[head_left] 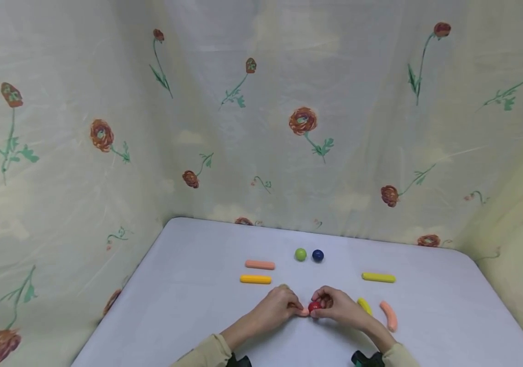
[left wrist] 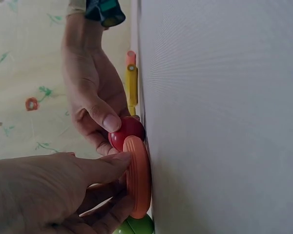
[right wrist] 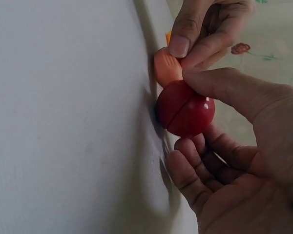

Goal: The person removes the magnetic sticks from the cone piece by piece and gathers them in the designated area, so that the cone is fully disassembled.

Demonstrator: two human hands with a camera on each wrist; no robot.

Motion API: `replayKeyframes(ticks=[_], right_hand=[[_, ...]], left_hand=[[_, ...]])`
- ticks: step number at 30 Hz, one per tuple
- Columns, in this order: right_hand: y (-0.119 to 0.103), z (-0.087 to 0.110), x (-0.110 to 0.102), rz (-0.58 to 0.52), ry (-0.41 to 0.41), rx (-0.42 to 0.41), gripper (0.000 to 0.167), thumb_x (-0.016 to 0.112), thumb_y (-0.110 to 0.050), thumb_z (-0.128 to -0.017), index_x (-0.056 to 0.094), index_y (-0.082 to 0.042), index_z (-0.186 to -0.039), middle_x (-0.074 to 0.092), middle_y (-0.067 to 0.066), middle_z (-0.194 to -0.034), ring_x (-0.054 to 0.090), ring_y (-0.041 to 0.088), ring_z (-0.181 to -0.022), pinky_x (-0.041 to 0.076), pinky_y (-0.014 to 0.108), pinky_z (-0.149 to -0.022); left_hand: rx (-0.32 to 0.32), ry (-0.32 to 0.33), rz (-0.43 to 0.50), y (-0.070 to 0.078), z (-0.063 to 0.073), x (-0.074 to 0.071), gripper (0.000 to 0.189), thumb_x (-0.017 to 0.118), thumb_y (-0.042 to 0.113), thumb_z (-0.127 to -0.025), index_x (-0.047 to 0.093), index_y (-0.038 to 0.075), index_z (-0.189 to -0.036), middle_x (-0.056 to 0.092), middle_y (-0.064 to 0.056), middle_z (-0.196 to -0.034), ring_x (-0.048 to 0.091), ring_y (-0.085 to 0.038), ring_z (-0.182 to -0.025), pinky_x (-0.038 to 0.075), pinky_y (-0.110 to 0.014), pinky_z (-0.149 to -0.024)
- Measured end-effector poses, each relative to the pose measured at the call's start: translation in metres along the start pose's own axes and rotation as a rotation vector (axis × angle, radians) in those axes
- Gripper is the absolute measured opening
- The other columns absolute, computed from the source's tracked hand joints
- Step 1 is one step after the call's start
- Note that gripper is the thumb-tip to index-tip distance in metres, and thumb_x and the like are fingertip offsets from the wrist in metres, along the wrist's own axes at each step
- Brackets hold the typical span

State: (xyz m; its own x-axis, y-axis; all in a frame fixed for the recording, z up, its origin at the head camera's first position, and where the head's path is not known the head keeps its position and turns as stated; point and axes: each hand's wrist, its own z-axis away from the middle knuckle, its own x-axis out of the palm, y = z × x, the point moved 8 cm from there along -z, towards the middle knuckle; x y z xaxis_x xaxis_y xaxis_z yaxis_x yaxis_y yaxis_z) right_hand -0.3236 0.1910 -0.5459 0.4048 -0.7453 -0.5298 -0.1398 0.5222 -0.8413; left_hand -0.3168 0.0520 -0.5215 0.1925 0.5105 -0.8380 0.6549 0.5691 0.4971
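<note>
My left hand (head_left: 280,306) pinches a ridged salmon-coloured piece (left wrist: 138,178) between thumb and fingers, low over the white table (head_left: 165,290). To its right, my right hand (head_left: 341,308) holds a glossy red ball (right wrist: 185,109) with a groove across it, thumb on one side and fingers on the other. One end of the salmon piece meets the ball's side in the right wrist view. In the head view the fingers cover much of both things. A short yellow piece (head_left: 364,306) and a curved salmon stick (head_left: 388,316) lie just right of my right hand.
Behind the hands sit a green ball (head_left: 301,254) and a dark blue ball (head_left: 318,255). At back left lie a straight salmon stick (head_left: 260,264) and an orange-yellow stick (head_left: 255,279). A yellow-green stick (head_left: 378,277) lies at right. Flowered curtains (head_left: 261,137) surround the table.
</note>
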Motion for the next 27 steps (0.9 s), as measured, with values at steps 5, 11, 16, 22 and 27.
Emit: replayKeyframes(ticks=[5,11,16,22,27], right_hand=[[0.003,-0.002,0.001,0.006,-0.034,0.004,0.035,0.077,-0.019,-0.081,0.060,-0.003,-0.107,0.061,0.005,-0.095,0.054,0.015,-0.085,0.046,0.020,-0.069],[0.004,-0.001,-0.005,0.014,-0.030,0.002,0.033,0.073,-0.010,-0.080,0.060,-0.001,-0.109,0.063,0.008,-0.102,0.056,0.018,-0.091,0.048,0.020,-0.073],[0.015,-0.007,-0.027,-0.051,0.130,0.105,0.037,0.070,-0.012,-0.084,0.057,-0.001,-0.117,0.061,0.011,-0.111,0.059,0.021,-0.099,0.053,0.027,-0.080],[0.029,-0.023,-0.062,-0.073,0.379,0.195,0.040,0.067,-0.019,-0.090,0.053,-0.004,-0.125,0.058,0.015,-0.123,0.056,0.027,-0.113,0.050,0.039,-0.095],[0.042,-0.038,-0.078,-0.096,0.463,0.246,0.040,0.062,-0.017,-0.093,0.050,-0.002,-0.128,0.055,0.019,-0.126,0.053,0.029,-0.114,0.048,0.039,-0.096]], left_hand=[[-0.027,-0.009,-0.001,-0.002,-0.001,0.001,0.009,0.072,0.024,-0.086,0.078,0.019,-0.090,0.071,0.014,-0.079,0.048,0.006,-0.075,0.040,-0.012,-0.068],[-0.024,-0.016,-0.015,-0.001,-0.003,0.001,0.009,0.073,0.024,-0.085,0.079,0.018,-0.088,0.070,0.014,-0.076,0.049,0.005,-0.074,0.040,-0.013,-0.068],[-0.017,-0.019,-0.009,-0.001,-0.003,0.001,0.010,0.072,0.024,-0.086,0.079,0.018,-0.088,0.071,0.013,-0.076,0.049,0.005,-0.073,0.041,-0.013,-0.068],[-0.023,-0.030,0.003,-0.002,-0.003,0.002,0.009,0.072,0.023,-0.086,0.079,0.018,-0.090,0.071,0.014,-0.078,0.049,0.005,-0.074,0.041,-0.013,-0.068],[-0.016,-0.030,0.009,-0.001,-0.003,0.003,0.009,0.072,0.022,-0.086,0.079,0.018,-0.090,0.071,0.014,-0.077,0.050,0.006,-0.074,0.042,-0.013,-0.069]])
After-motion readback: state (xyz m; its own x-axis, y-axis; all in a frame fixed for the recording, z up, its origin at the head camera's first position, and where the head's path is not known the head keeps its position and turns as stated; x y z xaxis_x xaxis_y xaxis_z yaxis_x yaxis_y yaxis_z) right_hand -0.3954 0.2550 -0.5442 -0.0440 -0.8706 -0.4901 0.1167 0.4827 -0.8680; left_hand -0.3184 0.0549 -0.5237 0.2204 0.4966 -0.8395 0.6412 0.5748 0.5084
